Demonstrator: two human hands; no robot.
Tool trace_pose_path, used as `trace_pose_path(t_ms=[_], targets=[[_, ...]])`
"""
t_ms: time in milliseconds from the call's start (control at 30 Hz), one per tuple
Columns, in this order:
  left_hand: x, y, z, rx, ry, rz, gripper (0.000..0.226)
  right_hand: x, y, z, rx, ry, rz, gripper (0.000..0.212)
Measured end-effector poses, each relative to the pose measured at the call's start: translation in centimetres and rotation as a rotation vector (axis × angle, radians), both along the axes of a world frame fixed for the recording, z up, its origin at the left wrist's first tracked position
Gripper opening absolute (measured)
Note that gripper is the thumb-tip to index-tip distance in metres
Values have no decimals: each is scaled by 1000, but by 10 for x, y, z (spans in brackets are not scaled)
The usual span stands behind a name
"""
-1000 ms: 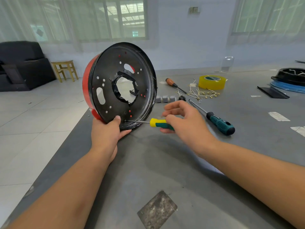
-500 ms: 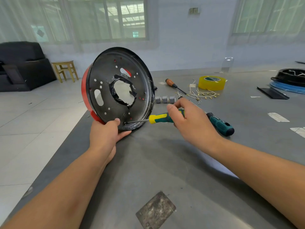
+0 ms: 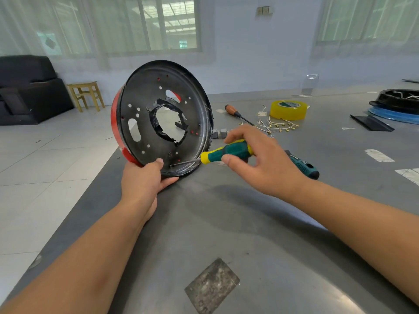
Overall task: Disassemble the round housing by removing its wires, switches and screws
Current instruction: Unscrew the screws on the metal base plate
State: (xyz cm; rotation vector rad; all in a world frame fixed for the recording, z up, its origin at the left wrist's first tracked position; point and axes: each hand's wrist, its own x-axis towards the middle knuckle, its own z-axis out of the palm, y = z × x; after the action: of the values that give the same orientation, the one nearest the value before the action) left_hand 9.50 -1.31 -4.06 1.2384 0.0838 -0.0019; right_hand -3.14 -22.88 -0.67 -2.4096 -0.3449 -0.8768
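We steady the round black-and-red metal housing (image 3: 162, 118) on edge with our left hand (image 3: 145, 177) while our right hand (image 3: 260, 159) grips the green-and-yellow-handled screwdriver (image 3: 224, 152), unscrewing near the lower rim; next, careful turning.

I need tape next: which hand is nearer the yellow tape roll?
Right. The right hand lies below-left of the yellow tape roll, gripping a screwdriver; the left hand is farther left.

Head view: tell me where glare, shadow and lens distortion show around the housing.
Head view: window light glares off the grey table at the near edge; soft shadows lie on it under both forearms; the wide lens bows the window frames and stretches the arms; the round housing, left hand, right hand and screwdriver stay sharp.
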Motion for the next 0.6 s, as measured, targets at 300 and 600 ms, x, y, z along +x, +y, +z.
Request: trace_pose_path(t_ms=[300,600], targets=[[1,1,0,14,7,7,32,8,3,1,116,171,-271,28],[0,0,-1,-10,5,-17,30,1,-18,-1,-303,8,-63,36]])
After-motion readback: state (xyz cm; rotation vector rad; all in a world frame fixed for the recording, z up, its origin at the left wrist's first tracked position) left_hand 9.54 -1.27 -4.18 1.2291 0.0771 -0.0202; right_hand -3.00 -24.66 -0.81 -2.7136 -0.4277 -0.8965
